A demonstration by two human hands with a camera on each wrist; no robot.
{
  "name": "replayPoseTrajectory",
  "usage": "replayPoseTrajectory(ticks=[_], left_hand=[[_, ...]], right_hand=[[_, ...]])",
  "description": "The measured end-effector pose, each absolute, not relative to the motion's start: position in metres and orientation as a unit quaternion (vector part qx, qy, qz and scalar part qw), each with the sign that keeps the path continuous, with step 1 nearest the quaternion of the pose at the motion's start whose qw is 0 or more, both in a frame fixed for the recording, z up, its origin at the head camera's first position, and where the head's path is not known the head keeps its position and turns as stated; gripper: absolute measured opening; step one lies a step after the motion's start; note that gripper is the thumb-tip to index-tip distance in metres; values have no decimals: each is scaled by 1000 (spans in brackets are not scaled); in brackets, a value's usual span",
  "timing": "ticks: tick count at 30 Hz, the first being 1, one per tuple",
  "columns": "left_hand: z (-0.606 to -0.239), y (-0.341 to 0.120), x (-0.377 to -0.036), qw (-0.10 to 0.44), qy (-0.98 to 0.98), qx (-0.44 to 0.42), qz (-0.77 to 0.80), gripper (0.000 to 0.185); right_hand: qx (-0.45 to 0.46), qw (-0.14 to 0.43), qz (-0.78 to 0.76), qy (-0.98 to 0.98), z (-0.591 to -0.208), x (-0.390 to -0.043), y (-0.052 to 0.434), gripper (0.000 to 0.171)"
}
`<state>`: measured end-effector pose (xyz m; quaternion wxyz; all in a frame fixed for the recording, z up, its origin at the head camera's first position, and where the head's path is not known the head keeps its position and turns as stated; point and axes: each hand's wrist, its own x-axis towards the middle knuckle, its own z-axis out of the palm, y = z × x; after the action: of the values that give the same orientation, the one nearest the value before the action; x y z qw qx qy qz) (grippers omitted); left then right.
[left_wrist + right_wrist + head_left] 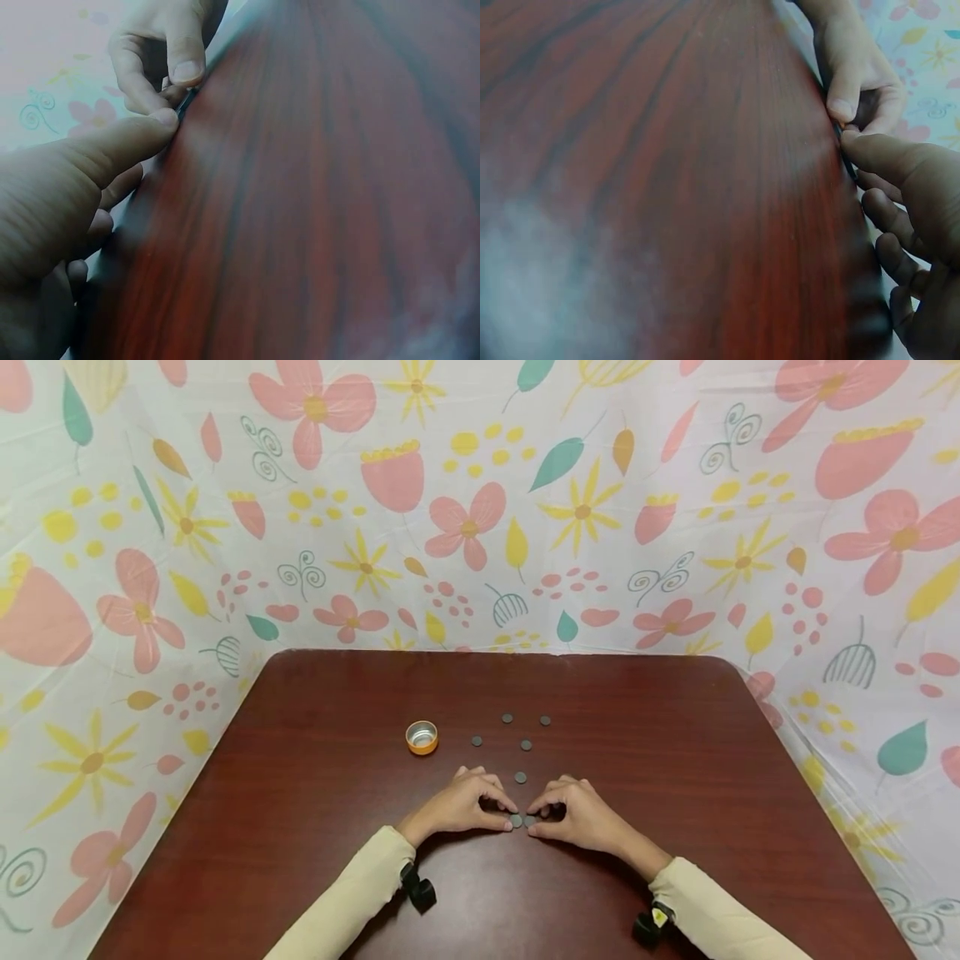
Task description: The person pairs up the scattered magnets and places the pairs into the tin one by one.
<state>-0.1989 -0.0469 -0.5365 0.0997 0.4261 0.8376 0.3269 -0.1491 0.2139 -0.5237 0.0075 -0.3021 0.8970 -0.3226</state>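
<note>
Two small dark grey discs lie side by side on the brown table (315,827), near its front middle. My left hand (506,817) pinches the left disc (516,820) with thumb and forefinger. My right hand (542,821) pinches the right disc (529,820) the same way, so the fingertips of both hands almost meet. In the left wrist view my left thumb (142,135) touches a dark disc edge (186,100), with the right hand's fingers (184,64) just behind it. The right wrist view shows my right thumb (877,150) against the left hand's fingers (844,101).
Several more dark discs lie loose just beyond the hands, the nearest one (521,777) a short way off. A small orange cap (422,737) stands open side up at the left of them. Flowered cloth (480,510) walls in the table on three sides.
</note>
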Motion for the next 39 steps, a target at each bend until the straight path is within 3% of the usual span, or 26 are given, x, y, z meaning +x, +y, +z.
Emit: replayPoseTrajectory(ticks=[7, 16, 22, 32, 39], left_hand=[[-526, -64, -201, 92, 823, 415, 378, 42], [-507, -107, -221, -43, 815, 333, 473, 56], [-510, -134, -243, -92, 826, 274, 483, 62], [-533, -150, -254, -55, 845, 220, 485, 73], [-537, -156, -255, -36, 852, 204, 481, 77]], right_hand=[[-305, 14, -324, 896, -516, -153, 215, 24], [-312, 0, -317, 896, -512, -154, 211, 26], [-292, -9, -308, 905, -508, -154, 203, 33], [-245, -12, -272, 930, -513, -149, 187, 38], [-246, -18, -264, 932, -518, -149, 184, 32]])
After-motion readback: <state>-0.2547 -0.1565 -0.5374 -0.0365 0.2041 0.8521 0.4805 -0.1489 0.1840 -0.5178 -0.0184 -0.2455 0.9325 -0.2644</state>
